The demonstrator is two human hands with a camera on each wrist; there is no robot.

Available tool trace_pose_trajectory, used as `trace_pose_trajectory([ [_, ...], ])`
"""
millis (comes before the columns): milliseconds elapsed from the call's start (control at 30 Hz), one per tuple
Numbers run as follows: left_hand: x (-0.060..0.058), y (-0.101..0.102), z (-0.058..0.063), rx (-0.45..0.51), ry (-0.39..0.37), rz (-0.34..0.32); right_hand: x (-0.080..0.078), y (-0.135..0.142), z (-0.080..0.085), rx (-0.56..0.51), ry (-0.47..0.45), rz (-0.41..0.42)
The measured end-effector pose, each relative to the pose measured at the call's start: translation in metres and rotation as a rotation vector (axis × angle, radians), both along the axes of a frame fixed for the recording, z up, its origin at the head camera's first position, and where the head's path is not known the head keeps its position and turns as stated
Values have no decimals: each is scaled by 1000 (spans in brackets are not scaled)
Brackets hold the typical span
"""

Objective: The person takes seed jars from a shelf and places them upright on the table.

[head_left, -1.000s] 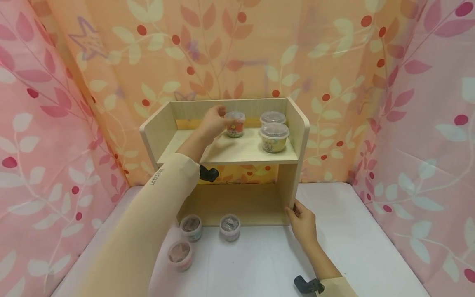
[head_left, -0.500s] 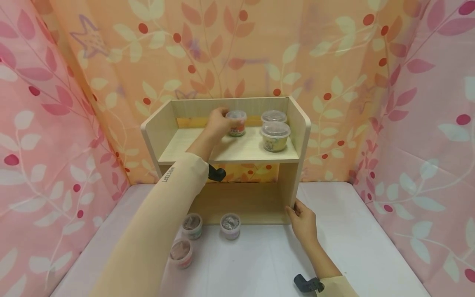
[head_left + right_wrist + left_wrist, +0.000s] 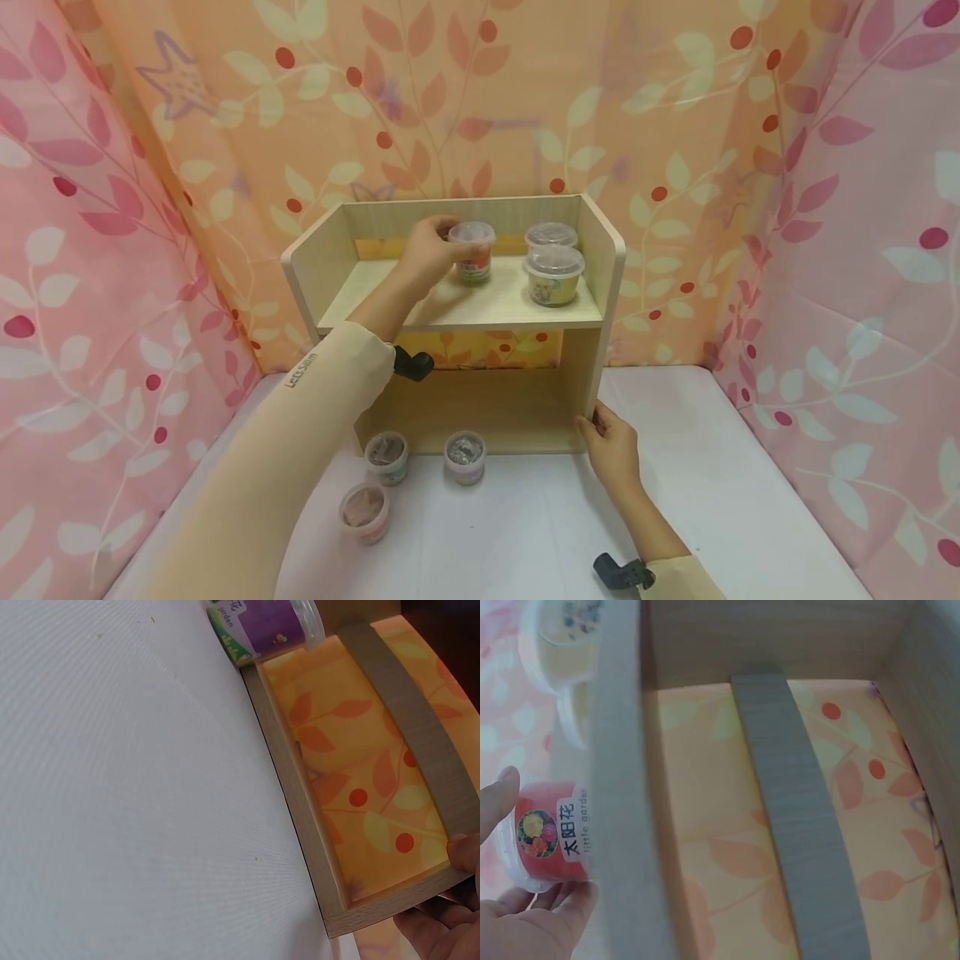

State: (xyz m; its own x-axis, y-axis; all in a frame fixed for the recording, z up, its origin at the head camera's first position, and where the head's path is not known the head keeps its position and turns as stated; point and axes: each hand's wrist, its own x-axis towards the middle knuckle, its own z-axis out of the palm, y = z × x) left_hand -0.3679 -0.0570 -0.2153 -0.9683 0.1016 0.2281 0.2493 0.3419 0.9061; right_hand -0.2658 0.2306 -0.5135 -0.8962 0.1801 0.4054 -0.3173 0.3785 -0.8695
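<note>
Red-labelled tub (image 3: 476, 267): clear lid (image 3: 474, 232), round flower picture (image 3: 536, 834), pale lettered panel (image 3: 569, 827).

Looking forward and down from the head at the shelf unit (image 3: 502, 310); close from both wrists, tilted, facing far, sharing the orange curtain (image 3: 712, 765) behind.

In the head view, the left grip (image 3: 431, 252) hides one side of the red cup (image 3: 477, 265); in the left wrist view its base is lost behind the shelf (image 3: 622, 787). The front tub (image 3: 553, 288) partly covers the rear tub (image 3: 551, 234). In the right wrist view, the edges crop the purple cup (image 3: 274, 626) and the right grip (image 3: 442, 919).
</note>
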Motion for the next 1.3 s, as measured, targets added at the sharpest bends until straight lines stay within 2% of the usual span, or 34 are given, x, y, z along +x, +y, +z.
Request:
trace_pose_trajectory([
  [200,26,-19,7,72,20,-40,-1,1,-1,-4,1,2],
  [500,70,-43,5,133,46,-72,3,-1,-5,-17,-42,13],
  [767,108,-43,2,157,5,-195,1,1,-4,-23,-33,-1],
  [933,128,-43,-14,194,2,-252,0,2,-4,-40,-35,10],
  [1167,155,-43,-47,256,12,-261,0,1,-2,-30,-33,7],
  [1300,166,-43,-68,286,4,-258,1,1,-1,-19,-28,2],
])
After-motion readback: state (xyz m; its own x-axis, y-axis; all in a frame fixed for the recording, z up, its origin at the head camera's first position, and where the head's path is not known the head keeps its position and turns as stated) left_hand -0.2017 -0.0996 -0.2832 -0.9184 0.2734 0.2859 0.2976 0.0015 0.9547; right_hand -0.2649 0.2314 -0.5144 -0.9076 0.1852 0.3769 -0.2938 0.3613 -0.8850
